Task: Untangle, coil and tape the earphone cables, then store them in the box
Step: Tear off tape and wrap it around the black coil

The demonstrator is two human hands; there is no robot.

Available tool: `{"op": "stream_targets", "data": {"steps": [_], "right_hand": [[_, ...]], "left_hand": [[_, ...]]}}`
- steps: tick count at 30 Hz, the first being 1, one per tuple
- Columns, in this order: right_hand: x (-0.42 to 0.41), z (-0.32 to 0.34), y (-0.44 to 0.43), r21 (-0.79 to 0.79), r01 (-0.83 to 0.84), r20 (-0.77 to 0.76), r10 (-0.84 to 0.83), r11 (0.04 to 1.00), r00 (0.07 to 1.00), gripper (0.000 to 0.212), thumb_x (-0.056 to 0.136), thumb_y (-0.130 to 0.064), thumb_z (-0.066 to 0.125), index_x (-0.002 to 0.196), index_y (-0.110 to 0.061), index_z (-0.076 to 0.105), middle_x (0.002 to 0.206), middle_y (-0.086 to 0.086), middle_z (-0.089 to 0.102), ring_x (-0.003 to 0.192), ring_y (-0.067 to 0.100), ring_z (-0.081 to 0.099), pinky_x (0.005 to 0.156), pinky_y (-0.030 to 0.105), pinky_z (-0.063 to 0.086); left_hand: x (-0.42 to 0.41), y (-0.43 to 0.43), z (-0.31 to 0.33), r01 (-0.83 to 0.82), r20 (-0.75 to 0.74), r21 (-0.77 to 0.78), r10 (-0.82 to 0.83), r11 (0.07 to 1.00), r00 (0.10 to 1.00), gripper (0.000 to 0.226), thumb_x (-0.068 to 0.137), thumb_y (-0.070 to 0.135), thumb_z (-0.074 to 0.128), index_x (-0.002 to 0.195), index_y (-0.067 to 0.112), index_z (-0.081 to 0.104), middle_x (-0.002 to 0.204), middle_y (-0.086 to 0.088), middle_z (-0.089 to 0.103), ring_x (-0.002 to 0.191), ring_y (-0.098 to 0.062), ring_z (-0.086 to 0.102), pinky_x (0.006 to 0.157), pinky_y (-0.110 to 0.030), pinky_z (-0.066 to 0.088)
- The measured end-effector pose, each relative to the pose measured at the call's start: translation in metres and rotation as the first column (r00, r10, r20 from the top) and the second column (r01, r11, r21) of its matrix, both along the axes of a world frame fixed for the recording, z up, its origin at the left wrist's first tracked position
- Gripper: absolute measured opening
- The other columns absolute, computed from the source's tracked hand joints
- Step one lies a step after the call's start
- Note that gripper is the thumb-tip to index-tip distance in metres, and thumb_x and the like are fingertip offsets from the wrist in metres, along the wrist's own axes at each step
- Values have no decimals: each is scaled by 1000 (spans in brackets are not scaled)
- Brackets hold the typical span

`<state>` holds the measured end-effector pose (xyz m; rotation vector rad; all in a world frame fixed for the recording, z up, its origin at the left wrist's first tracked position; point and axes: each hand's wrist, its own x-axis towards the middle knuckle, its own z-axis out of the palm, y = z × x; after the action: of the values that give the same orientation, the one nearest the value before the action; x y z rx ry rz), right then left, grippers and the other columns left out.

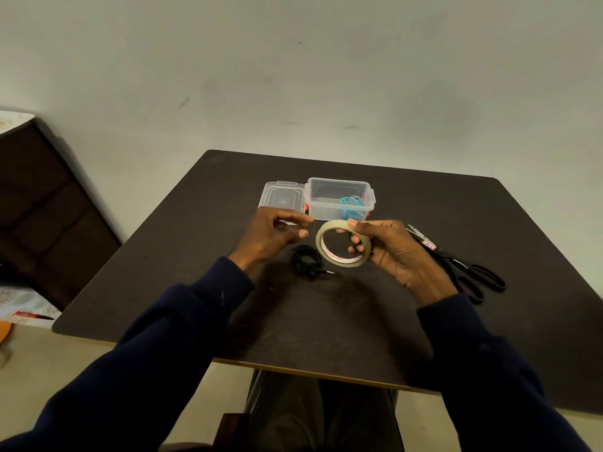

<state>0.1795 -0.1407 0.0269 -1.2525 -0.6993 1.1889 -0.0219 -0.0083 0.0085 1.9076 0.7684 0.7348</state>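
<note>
My right hand [388,249] grips a roll of clear tape [342,242], held upright above the table. My left hand [277,233] is just left of the roll, with thumb and forefinger pinching what looks like the pulled-out tape end. A coiled black earphone cable [308,261] lies on the dark table [326,321] under the hands, its plug pointing right. Behind them stands an open clear box [339,197] with a coiled blue earphone cable [352,203] inside. The box lid [282,197] lies to its left.
Black-handled scissors [463,265] lie on the table to the right of my right hand. A dark wooden piece of furniture [42,207] stands at the left, beyond the table edge. A plain wall rises behind the table.
</note>
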Motion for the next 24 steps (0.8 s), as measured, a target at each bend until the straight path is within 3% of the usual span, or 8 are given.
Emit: {"op": "stream_targets", "data": {"steps": [3, 8, 13, 17, 20, 22, 24], "right_hand": [[-9, -1, 8, 2, 39, -44, -39, 999, 998, 47, 83, -16, 76, 120, 11, 63, 62, 7, 61, 52, 13, 52, 65, 31, 54], [-18, 3, 8, 37, 39, -106, -35, 999, 994, 48, 80, -12, 75, 120, 11, 62, 61, 7, 61, 51, 10, 53, 65, 29, 53], [-17, 7, -2, 146, -43, -258, 80, 988, 963, 49, 85, -6, 65, 129, 13, 55, 72, 11, 65, 62, 13, 60, 86, 38, 51], [-20, 2, -6, 220, -25, -319, 96, 975, 943, 49, 91, -7, 61, 133, 14, 51, 77, 9, 66, 68, 13, 61, 91, 38, 56], [-19, -1, -6, 214, -24, -263, 81, 976, 961, 50, 90, -10, 64, 132, 15, 52, 76, 9, 64, 66, 12, 60, 88, 38, 58], [-17, 0, -5, 170, -21, -161, 49, 985, 986, 53, 88, -15, 67, 129, 16, 55, 72, 9, 64, 59, 12, 58, 78, 35, 59], [-16, 1, -3, 116, -5, -57, 12, 993, 998, 53, 86, -17, 71, 124, 17, 58, 69, 8, 64, 54, 11, 55, 71, 31, 56]], "left_hand": [[7, -9, 8, 126, 96, 100, -136, 987, 986, 35, 84, 7, 78, 119, 10, 73, 116, 2, 74, 101, -9, 69, 89, -22, 56], [14, -11, 6, 75, 169, 178, -106, 981, 980, 28, 83, 8, 79, 111, 5, 75, 102, -1, 77, 94, -11, 71, 83, -21, 55], [12, -12, 0, -14, 323, -62, 33, 998, 946, 32, 78, 2, 81, 109, 0, 75, 100, -10, 78, 96, -22, 74, 85, -30, 60], [8, -17, -4, 34, 413, -303, 100, 952, 905, 28, 82, 1, 77, 110, 2, 74, 99, -10, 78, 96, -23, 75, 83, -35, 62], [6, -18, -10, 88, 390, -420, 92, 903, 916, 30, 86, 3, 74, 115, -1, 71, 104, -12, 77, 102, -24, 74, 88, -41, 61], [6, -20, -11, 66, 360, -352, 69, 934, 930, 30, 85, 1, 75, 115, -1, 71, 105, -12, 77, 101, -25, 74, 87, -41, 61], [6, -20, -7, 3, 319, -108, 32, 994, 947, 32, 82, 3, 79, 114, 4, 74, 107, -6, 77, 99, -20, 74, 86, -34, 61]]}}
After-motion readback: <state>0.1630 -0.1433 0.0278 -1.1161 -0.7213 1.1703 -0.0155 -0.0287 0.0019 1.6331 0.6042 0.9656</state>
